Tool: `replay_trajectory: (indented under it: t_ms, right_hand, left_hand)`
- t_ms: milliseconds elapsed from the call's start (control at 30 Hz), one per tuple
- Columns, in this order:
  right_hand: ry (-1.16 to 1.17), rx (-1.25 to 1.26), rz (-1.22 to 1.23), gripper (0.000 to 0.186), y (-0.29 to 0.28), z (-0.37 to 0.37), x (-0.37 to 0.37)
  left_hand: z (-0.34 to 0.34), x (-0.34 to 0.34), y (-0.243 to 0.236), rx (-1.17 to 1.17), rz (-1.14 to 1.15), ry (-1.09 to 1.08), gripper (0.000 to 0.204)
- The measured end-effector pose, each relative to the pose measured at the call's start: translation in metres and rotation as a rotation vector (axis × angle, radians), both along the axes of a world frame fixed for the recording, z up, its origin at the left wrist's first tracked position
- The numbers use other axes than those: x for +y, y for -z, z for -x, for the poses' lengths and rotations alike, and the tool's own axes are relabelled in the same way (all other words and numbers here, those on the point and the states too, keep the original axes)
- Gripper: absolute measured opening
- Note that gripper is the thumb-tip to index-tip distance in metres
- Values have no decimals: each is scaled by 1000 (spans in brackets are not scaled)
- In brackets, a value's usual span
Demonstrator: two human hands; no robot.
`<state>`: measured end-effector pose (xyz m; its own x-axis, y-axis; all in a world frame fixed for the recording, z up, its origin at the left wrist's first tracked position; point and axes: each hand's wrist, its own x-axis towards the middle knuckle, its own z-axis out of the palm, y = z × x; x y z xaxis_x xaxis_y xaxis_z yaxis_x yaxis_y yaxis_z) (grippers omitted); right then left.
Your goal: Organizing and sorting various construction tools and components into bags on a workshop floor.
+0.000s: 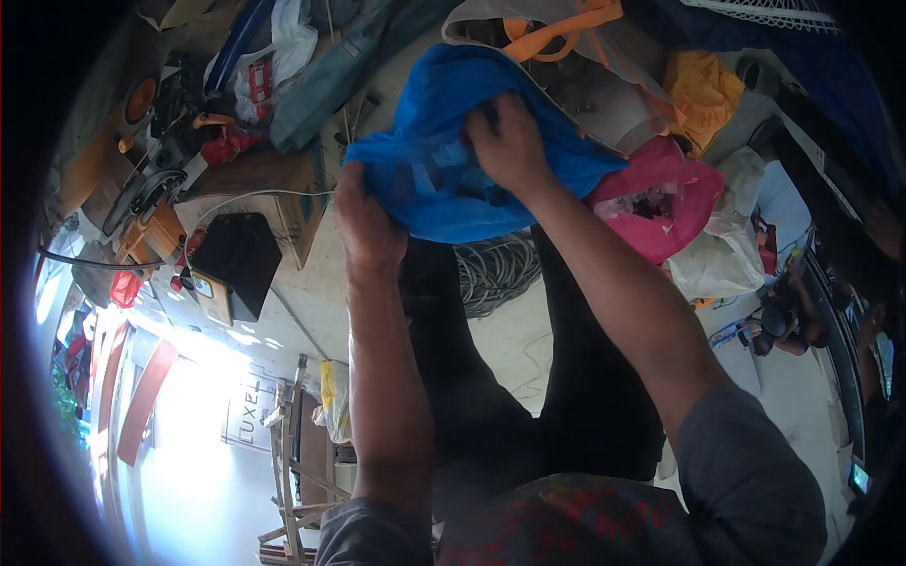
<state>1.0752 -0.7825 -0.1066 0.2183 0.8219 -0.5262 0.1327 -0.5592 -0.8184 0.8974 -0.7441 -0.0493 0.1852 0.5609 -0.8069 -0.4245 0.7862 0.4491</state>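
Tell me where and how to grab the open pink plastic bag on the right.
Probably pinch the pink plastic bag by its right rim, coming from the right: its mouth gapes open, that edge lies clear of the blue plastic bag crowding its left side, and the soft film should gather easily.

Large dark capitals (247,413), running sideways, stand legible on a pale panel (263,415) at eight o'clock. Marks on the yellow bag (700,102) at two o'clock — too small to read; red print (576,524) on the grey shirt (618,498), at five — likewise unreadable.
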Motion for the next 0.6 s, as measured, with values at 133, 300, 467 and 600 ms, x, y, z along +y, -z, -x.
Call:
replay_trajectory:
  t_ms: [133, 300, 467, 600]
  right_hand:
    - [-236, 94, -252, 47, -35, 19, -23]
    - [-325, 139, 141, 51, -44, 11, -44]
    - [-377, 145, 173, 49, -94, -9, -76]
    - [-63, -67, 226, 59, -100, -5, -81]
  left_hand:
    - [-12, 12, -9, 178, 27, 113, 27]
    - [-14, 28, -12, 496, -100, 200, 27]
    - [14, 14, -5, 296, 111, -63, 22]
    - [-2, -7, -51, 626, -575, 1035, 13]
